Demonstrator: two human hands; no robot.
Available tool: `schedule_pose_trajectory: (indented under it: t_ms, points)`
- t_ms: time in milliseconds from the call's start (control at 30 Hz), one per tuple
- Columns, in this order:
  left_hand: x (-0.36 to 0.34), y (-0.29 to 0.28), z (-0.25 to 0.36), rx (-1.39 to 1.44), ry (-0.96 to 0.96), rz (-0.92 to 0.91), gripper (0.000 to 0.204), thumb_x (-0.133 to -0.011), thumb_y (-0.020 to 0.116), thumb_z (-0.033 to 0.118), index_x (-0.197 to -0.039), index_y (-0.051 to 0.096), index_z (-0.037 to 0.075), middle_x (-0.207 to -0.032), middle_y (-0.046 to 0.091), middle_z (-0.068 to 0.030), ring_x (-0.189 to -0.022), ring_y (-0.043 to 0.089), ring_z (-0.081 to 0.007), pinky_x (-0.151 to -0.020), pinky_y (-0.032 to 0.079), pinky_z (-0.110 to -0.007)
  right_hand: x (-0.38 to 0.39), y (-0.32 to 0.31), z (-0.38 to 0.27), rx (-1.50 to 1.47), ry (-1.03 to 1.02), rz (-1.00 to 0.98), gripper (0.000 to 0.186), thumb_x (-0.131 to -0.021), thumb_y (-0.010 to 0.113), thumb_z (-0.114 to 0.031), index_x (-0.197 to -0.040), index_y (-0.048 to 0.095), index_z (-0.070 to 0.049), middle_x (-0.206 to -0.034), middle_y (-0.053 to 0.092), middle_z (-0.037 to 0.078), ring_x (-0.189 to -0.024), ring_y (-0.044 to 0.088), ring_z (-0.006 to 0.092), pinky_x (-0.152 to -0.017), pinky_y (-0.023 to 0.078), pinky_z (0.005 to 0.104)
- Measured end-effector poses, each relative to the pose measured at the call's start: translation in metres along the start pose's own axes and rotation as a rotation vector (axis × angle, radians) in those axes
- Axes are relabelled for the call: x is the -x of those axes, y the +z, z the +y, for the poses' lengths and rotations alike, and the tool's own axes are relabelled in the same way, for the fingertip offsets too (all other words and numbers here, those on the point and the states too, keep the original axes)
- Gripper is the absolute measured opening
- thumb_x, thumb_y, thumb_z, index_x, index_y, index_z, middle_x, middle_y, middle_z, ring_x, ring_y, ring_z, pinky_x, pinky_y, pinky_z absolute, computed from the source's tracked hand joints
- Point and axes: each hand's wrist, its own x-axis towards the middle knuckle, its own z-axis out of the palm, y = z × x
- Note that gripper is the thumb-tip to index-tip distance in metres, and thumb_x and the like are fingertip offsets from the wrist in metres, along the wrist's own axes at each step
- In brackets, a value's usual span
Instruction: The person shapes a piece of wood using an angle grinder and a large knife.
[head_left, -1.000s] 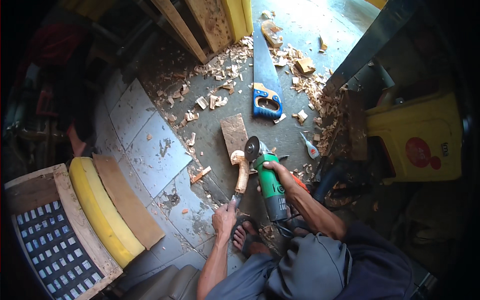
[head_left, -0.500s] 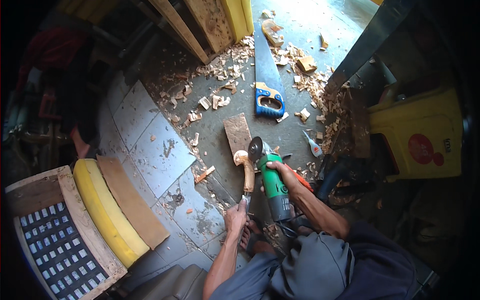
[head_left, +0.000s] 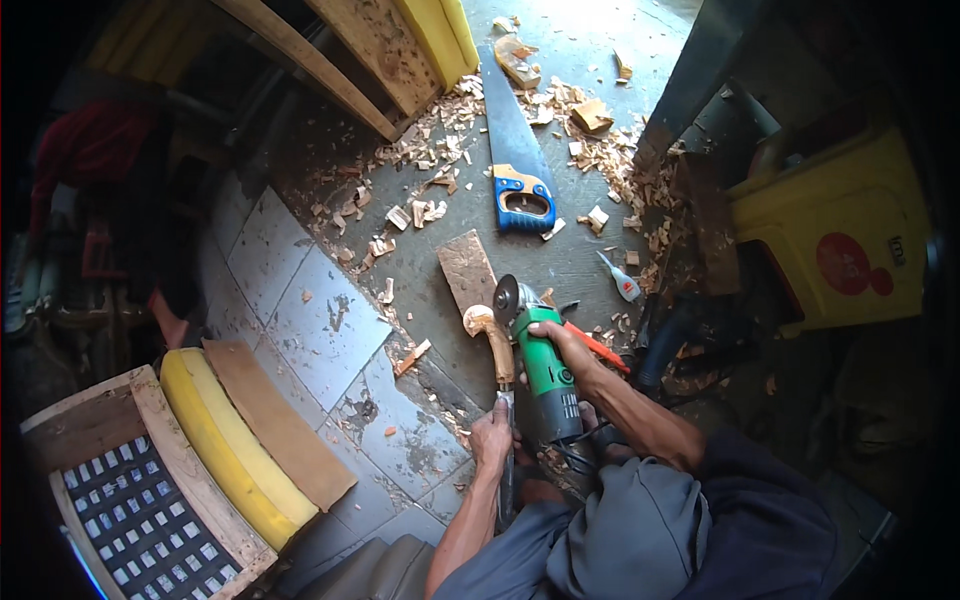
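My left hand (head_left: pixel 490 442) is closed round the metal shank (head_left: pixel 505 411) of a carved, curved wooden handle (head_left: pixel 497 352), whose rounded head points away from me. My right hand (head_left: pixel 575 365) grips a green angle grinder (head_left: pixel 540 362), its cutting disc (head_left: pixel 508 297) tilted beside the carved head, close to it; whether they touch I cannot tell. Behind them a small wooden board (head_left: pixel 463 260) lies on the concrete floor. A white squeeze bottle (head_left: pixel 625 281) and a partly hidden orange tool (head_left: pixel 603 349) lie at the right of the grinder.
A handsaw (head_left: pixel 517 140) lies among wood shavings (head_left: pixel 590 145). At the left are tiles (head_left: pixel 285 280), a webbed wooden frame (head_left: pixel 150 455), yellow foam (head_left: pixel 225 440) and dark, red-draped clutter (head_left: pixel 95 140). A yellow plastic panel (head_left: pixel 820 220) stands at the right, a yellow-edged wooden structure (head_left: pixel 400 60) behind.
My left hand and the carved piece have moved rightward, closer under the grinder, and the piece stands straighter in view. The whole view has shifted slightly. Both grips are unchanged.
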Motion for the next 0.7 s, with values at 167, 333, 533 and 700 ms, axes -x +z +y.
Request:
schedule_pose_trajectory:
  t_ms: [167,333,533,700]
  points:
    - [-0.002,0.006,-0.009,0.038,-0.031,0.01,0.063,-0.103,0.048,0.054,-0.085,0.073,-0.002,-0.062,0.067,-0.0103,-0.05,0.065,-0.0215,-0.049,0.05,-0.037,0.001,0.005,0.003,-0.029,-0.02,-0.005,0.047,-0.087,0.065,-0.042,-0.105,0.058,0.002,-0.079,0.067,0.015,-0.064,0.072,0.028,-0.058,0.061,0.0375]
    - [-0.003,0.008,0.004,0.017,-0.007,-0.005,0.063,-0.102,0.05,0.055,-0.086,0.071,-0.002,-0.064,0.067,-0.013,-0.05,0.066,-0.0229,-0.049,0.051,-0.036,-0.001,0.003,0.003,-0.014,-0.027,0.015,0.047,-0.086,0.065,-0.04,-0.106,0.058,0.002,-0.078,0.066,0.015,-0.063,0.071,0.0276,-0.057,0.06,0.0372]
    - [0.005,-0.002,0.009,-0.073,-0.029,0.002,0.06,-0.103,0.05,0.053,-0.092,0.075,0.0,-0.063,0.069,-0.0121,-0.052,0.068,-0.0207,-0.05,0.052,-0.037,-0.005,0.006,0.004,0.195,-0.106,0.04,0.048,-0.086,0.064,-0.042,-0.103,0.058,0.003,-0.077,0.066,0.014,-0.061,0.071,0.0261,-0.055,0.059,0.0362]
    - [0.004,-0.008,0.006,-0.099,0.005,0.036,0.06,-0.102,0.05,0.053,-0.085,0.075,0.001,-0.062,0.069,-0.0117,-0.051,0.067,-0.0205,-0.053,0.052,-0.036,0.008,0.025,-0.009,0.263,-0.122,0.06,0.05,-0.084,0.065,-0.043,-0.106,0.06,0.002,-0.077,0.063,0.01,-0.06,0.063,0.0202,-0.057,0.052,0.0332]
